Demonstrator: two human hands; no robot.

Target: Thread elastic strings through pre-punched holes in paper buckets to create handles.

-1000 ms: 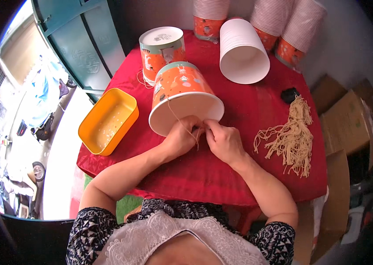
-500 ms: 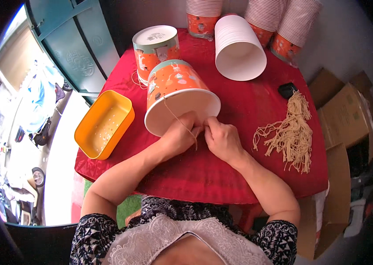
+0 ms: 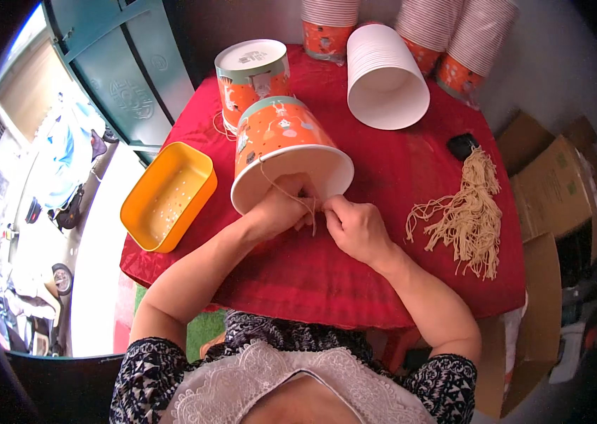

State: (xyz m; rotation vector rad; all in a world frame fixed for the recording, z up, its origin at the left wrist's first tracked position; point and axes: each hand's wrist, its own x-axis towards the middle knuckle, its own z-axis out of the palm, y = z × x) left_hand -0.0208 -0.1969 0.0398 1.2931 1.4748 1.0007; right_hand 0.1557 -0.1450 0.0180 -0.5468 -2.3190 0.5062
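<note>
An orange paper bucket point(image 3: 288, 133) with a green base band and printed figures lies tilted on its side, its white mouth toward me. A thin beige cord point(image 3: 281, 187) runs from the bucket's rim across my left hand, and a loose end dangles below the fingers. My left hand point(image 3: 286, 203) is at the mouth with bent fingers closed on the cord; its fingertips are partly hidden. My right hand point(image 3: 358, 225) pinches at the near rim, its fingertips meeting the left ones, seemingly on the cord as well.
Behind stands an upturned matching bucket point(image 3: 252, 74). A yellow tray point(image 3: 203, 194) with small white bits sits left. Nested white buckets point(image 3: 388, 78) lie behind right; wrapped stacks point(image 3: 328, 35) stand at the wall. A beige cord bundle point(image 3: 475, 212) lies right on the red tablecloth point(image 3: 376, 290), near cardboard boxes point(image 3: 556, 184).
My left hand has opened up slightly at the knuckles and shifted a little left. My right fingertips stay at the bucket's near rim. The bucket has hardly moved.
</note>
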